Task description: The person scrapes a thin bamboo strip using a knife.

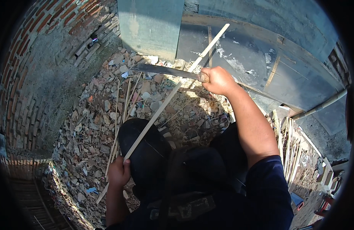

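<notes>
My right hand (218, 80) is closed round the wooden handle of a machete (165, 71). Its long dark blade points left and lies across a pale bamboo strip (159, 110); whether it touches the strip I cannot tell. The strip slants from the lower left, over my left knee, up to the far right. Near its lower end my left hand (118, 172) grips it, thumb on top. Several more thin strips (127, 100) lie on the rubble beside my left leg.
Broken brick and stone rubble (89, 126) covers the ground. A brick wall (39, 80) rises at left, with a blue-grey panel (150, 28) at the far side. More bamboo strips (290, 147) are heaped at right, near a bamboo pole (318, 105).
</notes>
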`<state>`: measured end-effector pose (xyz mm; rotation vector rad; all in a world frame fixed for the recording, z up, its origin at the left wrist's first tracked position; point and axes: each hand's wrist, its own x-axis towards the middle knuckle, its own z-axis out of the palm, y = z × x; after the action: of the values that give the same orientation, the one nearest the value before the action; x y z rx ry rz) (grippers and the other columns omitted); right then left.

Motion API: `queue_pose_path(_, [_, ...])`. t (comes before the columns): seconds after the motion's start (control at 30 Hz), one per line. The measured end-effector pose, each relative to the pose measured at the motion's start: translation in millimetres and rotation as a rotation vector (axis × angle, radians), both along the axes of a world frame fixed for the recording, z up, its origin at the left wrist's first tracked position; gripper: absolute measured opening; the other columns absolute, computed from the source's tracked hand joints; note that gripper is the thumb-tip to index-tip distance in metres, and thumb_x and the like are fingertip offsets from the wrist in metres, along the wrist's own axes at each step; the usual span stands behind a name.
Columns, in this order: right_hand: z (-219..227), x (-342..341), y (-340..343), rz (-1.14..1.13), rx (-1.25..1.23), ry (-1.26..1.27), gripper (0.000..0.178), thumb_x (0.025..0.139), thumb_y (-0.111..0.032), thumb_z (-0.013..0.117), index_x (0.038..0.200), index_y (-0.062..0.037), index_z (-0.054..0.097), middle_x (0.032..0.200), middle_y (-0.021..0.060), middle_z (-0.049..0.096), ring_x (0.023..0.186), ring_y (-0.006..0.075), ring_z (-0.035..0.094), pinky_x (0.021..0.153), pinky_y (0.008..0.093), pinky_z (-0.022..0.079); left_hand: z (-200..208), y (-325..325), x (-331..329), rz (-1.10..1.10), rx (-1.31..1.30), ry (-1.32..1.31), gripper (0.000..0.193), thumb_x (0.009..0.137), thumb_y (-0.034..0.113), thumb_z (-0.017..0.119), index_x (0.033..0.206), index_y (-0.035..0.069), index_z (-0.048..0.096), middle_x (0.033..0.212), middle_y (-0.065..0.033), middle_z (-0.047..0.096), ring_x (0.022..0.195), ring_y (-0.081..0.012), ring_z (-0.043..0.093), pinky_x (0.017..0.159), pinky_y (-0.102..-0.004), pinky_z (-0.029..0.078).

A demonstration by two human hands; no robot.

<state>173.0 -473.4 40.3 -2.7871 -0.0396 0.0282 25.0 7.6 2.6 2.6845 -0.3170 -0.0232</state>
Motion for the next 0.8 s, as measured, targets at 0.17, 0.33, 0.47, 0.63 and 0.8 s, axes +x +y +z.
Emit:
queue_pose_path(0.17, [-21,9,-51,-0.273,0.275,0.026,0.039,0.079,-0.018,0.068,0.117,-0.0092,0.069,0.102,0.0224,0.073,0.098,0.0410,0.069,0.090,0.0486,0.055,1,-4,6,-0.042,-0.019,-0.023,0.032,0.101,0.028,0.058,0.083,0.002,0.052,0.064,-0.0241,0.058,0.064,-0.0490,0.061,0.055,-0.0541,0.044])
queue_pose_path(0.33, [-20,9,-34,-0.306,0.115,-0.011,0.054,0.081,-0.023,0.069,0.133,-0.0135,0.065,0.115,0.0237,0.070,0.108,0.0397,0.068,0.096,0.0464,0.054,3,2,6,-0.033,0.013,0.012,0.033,0.101,0.030,0.057,0.082,0.003,0.052,0.063,-0.0242,0.058,0.064,-0.0491,0.060,0.055,-0.0541,0.043])
queue_pose_path(0.47, [-16,3,-23,-0.112,0.130,-0.205,0.040,0.077,-0.019,0.069,0.116,-0.0081,0.070,0.098,0.0262,0.071,0.094,0.0431,0.069,0.087,0.0480,0.054,-3,3,4,-0.038,-0.010,-0.006,0.035,0.102,0.032,0.056,0.083,0.003,0.052,0.063,-0.0242,0.057,0.063,-0.0492,0.059,0.055,-0.0539,0.043])
queue_pose_path(0.63, [-20,5,-61,-0.276,0.081,-0.130,0.040,0.081,-0.023,0.070,0.119,-0.0137,0.070,0.101,0.0207,0.073,0.101,0.0372,0.070,0.089,0.0471,0.054,-4,2,9,-0.060,-0.064,-0.014,0.036,0.103,0.033,0.054,0.084,0.002,0.053,0.063,-0.0243,0.056,0.063,-0.0493,0.059,0.055,-0.0531,0.043])
queue_pose_path(0.8, [-17,7,-52,-0.379,0.191,-0.103,0.049,0.082,-0.026,0.069,0.129,-0.0147,0.067,0.109,0.0197,0.073,0.103,0.0369,0.070,0.093,0.0456,0.054,1,3,8,-0.050,-0.048,0.037,0.039,0.104,0.034,0.051,0.081,0.001,0.053,0.064,-0.0245,0.056,0.063,-0.0487,0.060,0.055,-0.0514,0.044])
